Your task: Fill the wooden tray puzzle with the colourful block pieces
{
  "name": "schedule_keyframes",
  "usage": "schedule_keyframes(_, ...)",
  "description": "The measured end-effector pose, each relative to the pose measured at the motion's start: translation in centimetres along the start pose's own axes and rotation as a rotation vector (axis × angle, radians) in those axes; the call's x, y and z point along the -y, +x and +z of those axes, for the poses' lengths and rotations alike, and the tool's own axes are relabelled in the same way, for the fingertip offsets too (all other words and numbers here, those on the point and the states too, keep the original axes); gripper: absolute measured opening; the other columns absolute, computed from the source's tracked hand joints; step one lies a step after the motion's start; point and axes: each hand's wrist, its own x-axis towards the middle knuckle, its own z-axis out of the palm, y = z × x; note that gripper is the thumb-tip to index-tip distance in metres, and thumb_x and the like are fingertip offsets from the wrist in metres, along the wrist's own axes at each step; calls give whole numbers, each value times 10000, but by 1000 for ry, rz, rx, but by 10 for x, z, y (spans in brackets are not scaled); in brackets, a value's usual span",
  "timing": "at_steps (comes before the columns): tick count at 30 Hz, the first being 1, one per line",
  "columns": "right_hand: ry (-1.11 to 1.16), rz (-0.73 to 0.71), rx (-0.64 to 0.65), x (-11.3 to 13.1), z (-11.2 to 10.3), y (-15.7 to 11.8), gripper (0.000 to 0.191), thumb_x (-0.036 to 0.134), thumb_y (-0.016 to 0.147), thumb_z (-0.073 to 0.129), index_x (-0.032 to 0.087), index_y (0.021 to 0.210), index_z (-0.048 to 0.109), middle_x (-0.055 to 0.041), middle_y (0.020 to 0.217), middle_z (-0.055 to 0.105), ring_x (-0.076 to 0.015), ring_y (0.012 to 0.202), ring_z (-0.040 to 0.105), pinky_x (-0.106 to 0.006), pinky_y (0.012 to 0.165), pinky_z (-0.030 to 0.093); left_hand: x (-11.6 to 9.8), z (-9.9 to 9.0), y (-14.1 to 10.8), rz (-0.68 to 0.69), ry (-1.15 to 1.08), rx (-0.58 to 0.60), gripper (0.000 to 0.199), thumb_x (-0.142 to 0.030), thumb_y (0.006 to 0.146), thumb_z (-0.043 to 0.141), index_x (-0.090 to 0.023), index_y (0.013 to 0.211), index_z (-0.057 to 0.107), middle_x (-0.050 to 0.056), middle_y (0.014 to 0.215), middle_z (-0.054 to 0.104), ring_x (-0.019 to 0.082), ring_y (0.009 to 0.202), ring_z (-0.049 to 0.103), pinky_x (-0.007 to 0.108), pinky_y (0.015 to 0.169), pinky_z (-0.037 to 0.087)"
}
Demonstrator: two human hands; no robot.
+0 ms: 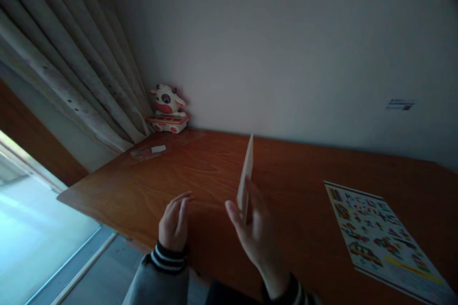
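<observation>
A thin, pale card or board (245, 178) stands upright over the table, seen almost edge-on, so its faces are mostly hidden. My right hand (257, 231) holds it near its lower end, fingers on its right side and thumb to its left. To the left, my left hand (174, 224) is by the table's front edge, its fingers stretched forward and loosely bent with nothing in them. A gap of bare tabletop separates it from the card.
The brown wooden table (211, 167) meets a plain wall. A cow-shaped toy (167, 109) sits at the back left corner, near a clear plastic piece with a white label (158, 148). On the right lies a printed sheet with colourful pictures (382, 233). A curtain (71, 57) hangs at left.
</observation>
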Motion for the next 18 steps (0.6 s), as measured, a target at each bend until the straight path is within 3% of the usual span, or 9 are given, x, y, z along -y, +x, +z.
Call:
schedule_keyframes(4, -303, -85, 310, 15, 54, -1, 680, 638, 871, 551, 159, 1352, 579, -199, 1407, 549, -389, 1336, 463, -610, 1101, 344, 24, -22, 6, -265, -183, -156, 524, -612, 936, 458, -153, 946, 711, 109, 1037, 736, 258, 1000, 692, 358, 844, 584)
schedule_keyframes(6, -383, -117, 377, 11, 69, -10, 623, 563, 906, 542, 138, 1361, 568, -206, 1459, 497, -389, 1380, 413, -605, 1128, 308, 27, -22, 6, -276, -211, -149, 524, -620, 923, 480, -150, 955, 709, 111, 1019, 736, 253, 980, 695, 348, 831, 584)
schedule_keyframes(8, -421, -128, 390, 4, 75, -16, 566, 498, 930, 529, 141, 1367, 560, -196, 1481, 477, -379, 1388, 406, -592, 1142, 293, 28, -21, 5, -192, -144, -85, 476, -590, 924, 505, -163, 955, 714, 111, 1047, 723, 251, 1020, 679, 367, 898, 563)
schedule_keyframes(11, -417, -131, 344, -3, 76, -17, 568, 503, 934, 518, 149, 1376, 543, -201, 1486, 468, -384, 1395, 395, -605, 1134, 284, 29, -14, 2, -58, 114, 4, 412, -547, 922, 528, -189, 1007, 713, 123, 1163, 683, 281, 1136, 626, 456, 1006, 496)
schedule_keyframes(15, -418, -6, 84, -14, 76, -16, 724, 609, 927, 464, 92, 1433, 435, -284, 1469, 445, -433, 1389, 377, -673, 1087, 254, 32, -1, -4, -4, 465, 74, 421, -543, 898, 563, -237, 1170, 661, 123, 1288, 643, 330, 1229, 570, 557, 1061, 402)
schedule_keyframes(18, -371, 74, -29, -24, 79, -17, 815, 652, 916, 440, 45, 1454, 356, -320, 1437, 460, -446, 1355, 411, -681, 1064, 254, 34, 7, -7, 26, 536, 99, 400, -511, 907, 572, -262, 1216, 624, 104, 1279, 662, 317, 1215, 584, 571, 1104, 321)
